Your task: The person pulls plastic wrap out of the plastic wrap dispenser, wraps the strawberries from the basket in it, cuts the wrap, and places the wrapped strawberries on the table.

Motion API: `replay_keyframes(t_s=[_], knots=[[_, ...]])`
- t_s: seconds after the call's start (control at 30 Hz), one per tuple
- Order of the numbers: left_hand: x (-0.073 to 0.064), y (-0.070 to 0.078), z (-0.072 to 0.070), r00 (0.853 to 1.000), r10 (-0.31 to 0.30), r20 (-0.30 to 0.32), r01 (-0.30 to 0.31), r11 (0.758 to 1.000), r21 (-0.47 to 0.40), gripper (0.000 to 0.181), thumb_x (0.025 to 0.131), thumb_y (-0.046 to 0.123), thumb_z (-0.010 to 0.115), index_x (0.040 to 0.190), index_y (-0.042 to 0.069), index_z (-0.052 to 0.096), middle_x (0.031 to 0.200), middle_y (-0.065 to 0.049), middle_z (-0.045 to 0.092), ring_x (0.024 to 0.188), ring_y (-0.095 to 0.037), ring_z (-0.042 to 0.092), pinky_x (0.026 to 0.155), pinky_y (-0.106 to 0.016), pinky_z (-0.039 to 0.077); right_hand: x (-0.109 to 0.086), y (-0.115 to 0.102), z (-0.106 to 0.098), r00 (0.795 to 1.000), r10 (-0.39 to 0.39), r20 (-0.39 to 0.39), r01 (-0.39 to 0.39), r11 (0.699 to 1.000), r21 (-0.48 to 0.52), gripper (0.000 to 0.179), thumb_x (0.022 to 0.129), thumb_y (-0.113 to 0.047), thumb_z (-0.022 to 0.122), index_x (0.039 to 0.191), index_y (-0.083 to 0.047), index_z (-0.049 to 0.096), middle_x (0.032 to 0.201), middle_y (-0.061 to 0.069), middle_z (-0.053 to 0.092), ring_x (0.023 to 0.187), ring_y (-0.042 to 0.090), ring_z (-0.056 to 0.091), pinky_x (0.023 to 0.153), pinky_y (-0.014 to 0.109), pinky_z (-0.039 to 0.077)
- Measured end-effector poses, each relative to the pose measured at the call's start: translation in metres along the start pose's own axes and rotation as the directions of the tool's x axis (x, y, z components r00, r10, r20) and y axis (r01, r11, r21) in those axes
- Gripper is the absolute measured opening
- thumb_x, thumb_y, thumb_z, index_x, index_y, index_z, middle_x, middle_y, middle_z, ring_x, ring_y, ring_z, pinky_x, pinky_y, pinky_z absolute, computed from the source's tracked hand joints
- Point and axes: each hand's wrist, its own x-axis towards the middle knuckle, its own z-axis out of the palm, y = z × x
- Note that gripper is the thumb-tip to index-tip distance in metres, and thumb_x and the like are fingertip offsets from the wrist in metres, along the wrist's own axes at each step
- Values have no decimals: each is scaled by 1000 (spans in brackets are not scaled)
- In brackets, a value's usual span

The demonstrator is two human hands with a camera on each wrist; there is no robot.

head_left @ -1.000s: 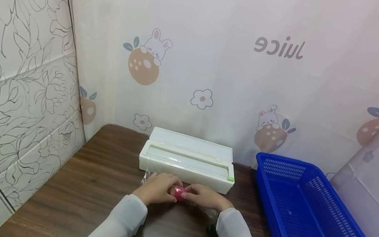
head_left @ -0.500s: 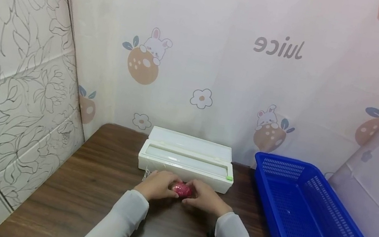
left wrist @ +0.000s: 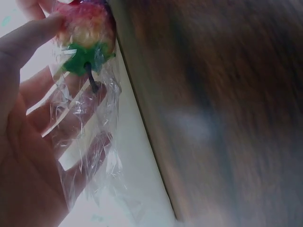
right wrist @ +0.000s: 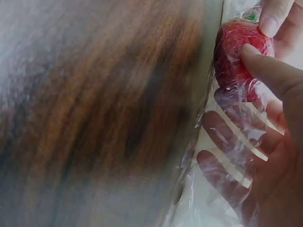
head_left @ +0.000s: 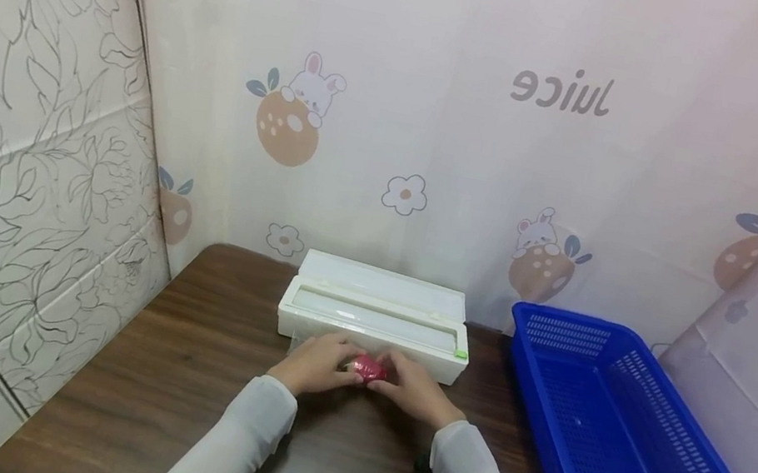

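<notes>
A red strawberry (head_left: 368, 368) with a green leafy cap and dark stem is held between both hands, in front of the white box. Clear cling film (left wrist: 92, 127) covers it, with loose ends trailing past the stem and over the right palm. My left hand (head_left: 316, 366) grips the stem end, thumb pressed against the fruit. My right hand (head_left: 419, 389) pinches the tip end; in the right wrist view its thumb lies on the film-covered strawberry (right wrist: 232, 59), close to a left fingertip. The other fingers spread behind the film.
Right behind the hands stands a white cling film dispenser (head_left: 361, 338) with its lid raised and a green slider at its right end. A blue perforated basket (head_left: 554, 470) sits to the right on the dark wooden table (head_left: 117, 385). Patterned curtains (head_left: 417, 108) enclose the back and sides.
The hands have risen slightly toward the dispenser with the strawberry. My right fingers have shifted around the fruit, and the film at the left now shows less.
</notes>
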Motion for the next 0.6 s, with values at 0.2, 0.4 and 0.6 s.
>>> replay_keyframes(t_s=[0.2,0.4,0.6], knots=[[1,-2,-2,998,-46,-31,44,997,-62,39,84,48,64,109,20,56,92,5,62,78,-10,51,72,-33,52,1,1,-2,1000,6,-20,-6,1000,7,28,87,-36,64,108,-20,54,95,-7,62,84,6,54,78,36,52],[2,-4,-1,997,-50,-60,49,998,-29,37,83,45,65,109,20,58,98,4,66,82,-10,55,78,-41,51,1,2,-2,1000,23,-19,-22,999,24,27,90,-36,59,111,-18,55,102,-4,63,89,8,55,83,40,51],[3,-4,-1,994,-83,-68,82,996,-27,38,85,46,62,113,21,60,107,1,67,92,-14,58,82,-45,50,3,4,-1,999,40,-14,-40,999,13,28,92,-38,56,112,-19,55,103,-3,62,87,10,54,82,40,51]])
